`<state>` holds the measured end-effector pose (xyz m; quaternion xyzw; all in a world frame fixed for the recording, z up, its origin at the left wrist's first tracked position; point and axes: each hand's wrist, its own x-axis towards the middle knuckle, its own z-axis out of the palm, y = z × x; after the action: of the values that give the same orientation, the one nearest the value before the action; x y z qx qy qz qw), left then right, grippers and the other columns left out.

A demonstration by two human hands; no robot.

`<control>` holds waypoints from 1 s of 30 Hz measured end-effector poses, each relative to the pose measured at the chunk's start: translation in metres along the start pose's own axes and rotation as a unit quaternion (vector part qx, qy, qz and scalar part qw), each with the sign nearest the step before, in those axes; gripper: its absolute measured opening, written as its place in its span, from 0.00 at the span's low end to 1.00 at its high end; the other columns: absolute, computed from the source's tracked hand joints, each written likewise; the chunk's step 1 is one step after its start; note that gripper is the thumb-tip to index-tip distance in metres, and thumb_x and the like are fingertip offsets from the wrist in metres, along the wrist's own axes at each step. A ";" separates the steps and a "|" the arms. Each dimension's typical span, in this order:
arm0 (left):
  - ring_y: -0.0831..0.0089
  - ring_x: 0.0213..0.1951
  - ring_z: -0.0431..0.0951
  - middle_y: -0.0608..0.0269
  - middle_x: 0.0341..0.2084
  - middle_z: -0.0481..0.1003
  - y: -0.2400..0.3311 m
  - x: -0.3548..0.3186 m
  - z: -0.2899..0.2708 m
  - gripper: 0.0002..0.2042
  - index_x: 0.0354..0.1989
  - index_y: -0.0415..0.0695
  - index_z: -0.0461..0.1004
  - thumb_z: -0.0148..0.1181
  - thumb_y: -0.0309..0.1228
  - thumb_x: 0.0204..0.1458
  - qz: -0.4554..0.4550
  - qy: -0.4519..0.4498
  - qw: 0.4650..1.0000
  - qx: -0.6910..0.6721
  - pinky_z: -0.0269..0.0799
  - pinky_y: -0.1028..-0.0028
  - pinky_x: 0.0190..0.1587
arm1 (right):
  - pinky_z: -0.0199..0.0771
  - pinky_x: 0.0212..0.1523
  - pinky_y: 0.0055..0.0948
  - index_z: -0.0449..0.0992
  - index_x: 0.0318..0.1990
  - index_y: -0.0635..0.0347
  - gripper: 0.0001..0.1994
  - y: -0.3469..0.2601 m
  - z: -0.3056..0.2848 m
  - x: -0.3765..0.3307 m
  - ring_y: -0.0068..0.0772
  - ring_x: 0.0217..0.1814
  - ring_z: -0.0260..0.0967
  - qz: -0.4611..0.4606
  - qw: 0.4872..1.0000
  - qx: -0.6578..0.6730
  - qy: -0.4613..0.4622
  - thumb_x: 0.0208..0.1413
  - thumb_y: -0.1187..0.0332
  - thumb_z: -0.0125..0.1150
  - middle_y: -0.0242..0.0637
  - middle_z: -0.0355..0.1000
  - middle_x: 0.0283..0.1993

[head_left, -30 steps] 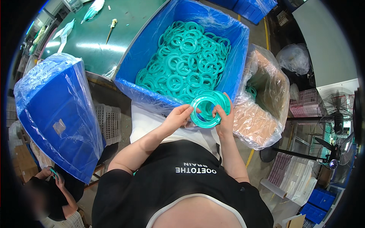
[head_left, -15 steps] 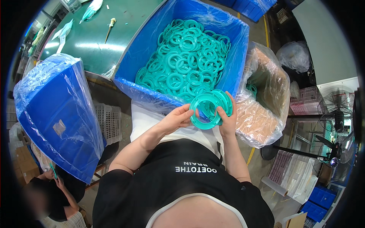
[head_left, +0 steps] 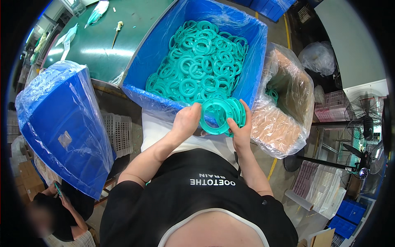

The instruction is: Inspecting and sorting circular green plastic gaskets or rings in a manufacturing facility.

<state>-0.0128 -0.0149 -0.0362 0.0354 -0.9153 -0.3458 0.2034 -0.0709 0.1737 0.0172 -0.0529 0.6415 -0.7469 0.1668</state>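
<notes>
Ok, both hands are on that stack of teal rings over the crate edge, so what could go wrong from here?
1. The stack of teal rings is pinched only between the left hand and right hand, with nothing beneath it; looser pressure could let rings fan out and drop between the blue crate and the person.
2. The bagged cardboard box sits close on the right; a slipped ring might land in there instead.
3. The crate's plastic liner hangs at the near rim and could snag.
</notes>
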 end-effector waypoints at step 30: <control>0.87 0.21 0.56 0.78 0.18 0.60 0.026 0.022 -0.027 0.14 0.35 0.42 0.73 0.45 0.40 0.61 -0.234 -0.197 0.841 -0.447 0.51 0.83 0.23 | 0.62 0.21 0.20 0.56 0.61 0.63 0.28 -0.007 -0.006 0.022 0.20 0.21 0.61 0.059 0.988 0.130 -0.062 0.52 0.76 0.58 0.33 0.65 0.25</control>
<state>-0.0202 -0.0168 0.0063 0.0849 -0.6470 -0.7541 -0.0745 -0.0942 0.1737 0.0198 -0.0392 0.5292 -0.8082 0.2555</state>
